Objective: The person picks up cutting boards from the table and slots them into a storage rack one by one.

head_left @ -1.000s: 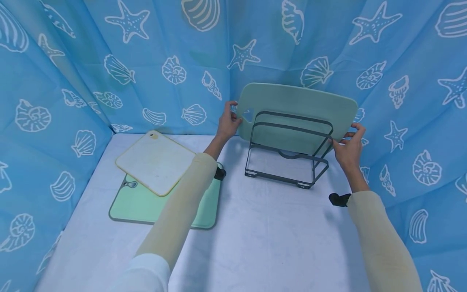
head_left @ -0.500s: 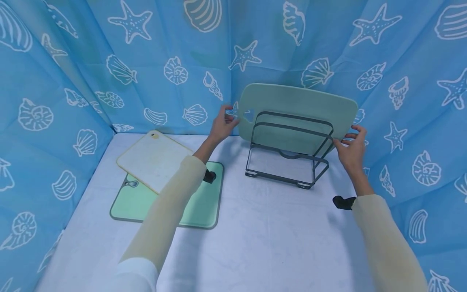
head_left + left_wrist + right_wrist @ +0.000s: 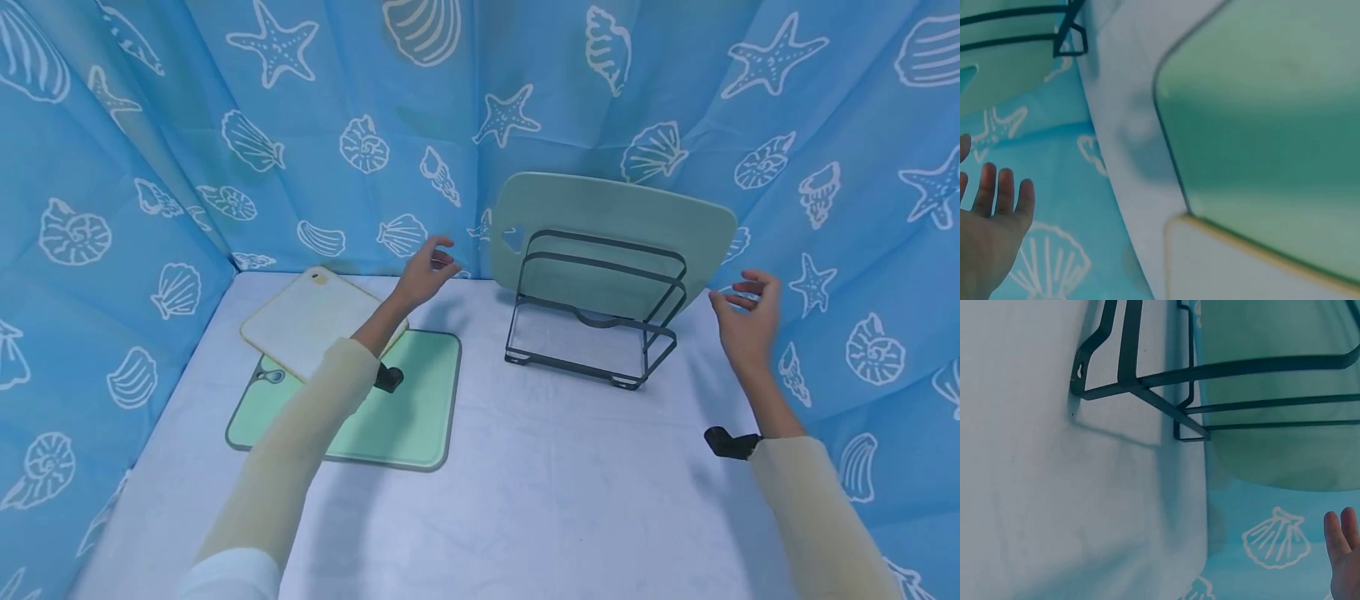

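Observation:
A large grey-green cutting board (image 3: pixel 607 208) with a cut-out handle hole stands on edge in the back of a dark wire rack (image 3: pixel 592 367), leaning back slightly. To its left my left hand (image 3: pixel 426 273) hovers in the air, fingers loosely bent, holding nothing. In the left wrist view the left hand (image 3: pixel 997 231) shows spread fingers apart from everything. My right hand (image 3: pixel 750 321) is off the board's right end, loosely bent, with nothing in it. Only part of the right hand (image 3: pixel 1344 556) shows in the right wrist view.
At left on the white table (image 3: pixel 555 500), a white cutting board (image 3: pixel 315 317) with a yellowish rim overlaps a mint-green cutting board (image 3: pixel 405 408) with a grey edge. A blue curtain (image 3: pixel 360 75) with shell and starfish prints stands behind and at both sides.
Both hands have come away from the grey-green board: the left moved left and a little down, the right moved right and down. The board stays standing in the rack.

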Tool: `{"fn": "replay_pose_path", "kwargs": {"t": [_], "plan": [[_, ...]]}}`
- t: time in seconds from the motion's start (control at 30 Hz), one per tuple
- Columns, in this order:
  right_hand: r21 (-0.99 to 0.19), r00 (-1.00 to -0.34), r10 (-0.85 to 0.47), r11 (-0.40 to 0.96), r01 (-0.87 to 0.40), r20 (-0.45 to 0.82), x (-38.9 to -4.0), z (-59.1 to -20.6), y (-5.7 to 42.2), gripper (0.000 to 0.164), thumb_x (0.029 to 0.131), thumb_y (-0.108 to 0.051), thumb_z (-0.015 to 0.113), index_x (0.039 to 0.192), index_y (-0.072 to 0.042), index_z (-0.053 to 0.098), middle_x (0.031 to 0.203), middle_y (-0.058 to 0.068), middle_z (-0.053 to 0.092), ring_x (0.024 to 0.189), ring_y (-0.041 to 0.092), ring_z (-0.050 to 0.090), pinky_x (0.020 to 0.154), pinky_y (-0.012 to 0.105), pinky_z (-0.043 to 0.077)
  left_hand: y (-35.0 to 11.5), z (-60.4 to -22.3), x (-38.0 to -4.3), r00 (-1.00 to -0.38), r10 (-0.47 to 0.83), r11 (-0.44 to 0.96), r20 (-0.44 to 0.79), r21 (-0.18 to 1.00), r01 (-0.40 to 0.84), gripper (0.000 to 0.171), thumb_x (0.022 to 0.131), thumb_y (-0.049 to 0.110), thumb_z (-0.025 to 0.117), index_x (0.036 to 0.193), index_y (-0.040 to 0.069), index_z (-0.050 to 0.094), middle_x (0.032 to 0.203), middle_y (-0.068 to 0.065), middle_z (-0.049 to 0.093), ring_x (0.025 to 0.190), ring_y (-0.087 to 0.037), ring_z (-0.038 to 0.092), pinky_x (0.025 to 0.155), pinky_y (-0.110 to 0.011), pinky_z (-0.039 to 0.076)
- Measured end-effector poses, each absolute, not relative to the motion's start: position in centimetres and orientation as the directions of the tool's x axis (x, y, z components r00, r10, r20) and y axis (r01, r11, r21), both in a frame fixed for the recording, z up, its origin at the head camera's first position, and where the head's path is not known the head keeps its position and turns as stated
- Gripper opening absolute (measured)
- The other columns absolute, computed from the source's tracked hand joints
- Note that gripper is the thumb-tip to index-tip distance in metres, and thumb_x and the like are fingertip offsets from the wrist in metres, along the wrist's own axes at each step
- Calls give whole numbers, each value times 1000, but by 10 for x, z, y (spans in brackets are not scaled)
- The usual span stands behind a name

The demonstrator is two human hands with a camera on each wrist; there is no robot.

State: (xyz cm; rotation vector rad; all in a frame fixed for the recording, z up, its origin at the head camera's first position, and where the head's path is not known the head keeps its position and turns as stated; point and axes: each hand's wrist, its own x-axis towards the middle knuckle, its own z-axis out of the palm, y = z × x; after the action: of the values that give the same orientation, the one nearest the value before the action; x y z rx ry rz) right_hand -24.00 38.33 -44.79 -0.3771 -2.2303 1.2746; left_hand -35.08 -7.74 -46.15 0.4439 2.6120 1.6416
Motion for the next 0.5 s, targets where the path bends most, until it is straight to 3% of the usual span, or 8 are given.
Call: {"fn": "replay_pose_path", "kwargs": {"t": [0.1, 0.33, 0.5], "plan": [[-854, -812, 479, 518, -45, 333, -231, -442, 381, 43, 96, -16, 65, 136, -15, 48, 113, -8, 49, 99, 7, 55, 84, 22, 51, -93, -462, -346, -962, 250, 419, 106, 884, 206, 46, 100, 13, 61, 140, -1, 44, 121, -21, 58, 116, -36, 56, 99, -44, 46], [-832, -821, 424, 545, -107, 383, -211, -430, 366, 41, 97, -16, 65, 134, -15, 49, 118, -3, 52, 104, 12, 56, 88, 21, 50, -128, -465, -337, -975, 205, 451, 88, 875, 174, 46, 99, 11, 61, 140, -3, 44, 121, -24, 57, 118, -40, 56, 100, -47, 45], [-832, -827, 398, 537, -142, 397, -199, -420, 350, 41, 96, -15, 67, 134, -13, 51, 117, -7, 52, 105, 11, 56, 90, 22, 50, -153, -466, -329, -981, 183, 479, 59, 867, 141, 48, 100, 14, 61, 142, -1, 42, 123, -24, 57, 120, -42, 54, 99, -50, 45]]}}
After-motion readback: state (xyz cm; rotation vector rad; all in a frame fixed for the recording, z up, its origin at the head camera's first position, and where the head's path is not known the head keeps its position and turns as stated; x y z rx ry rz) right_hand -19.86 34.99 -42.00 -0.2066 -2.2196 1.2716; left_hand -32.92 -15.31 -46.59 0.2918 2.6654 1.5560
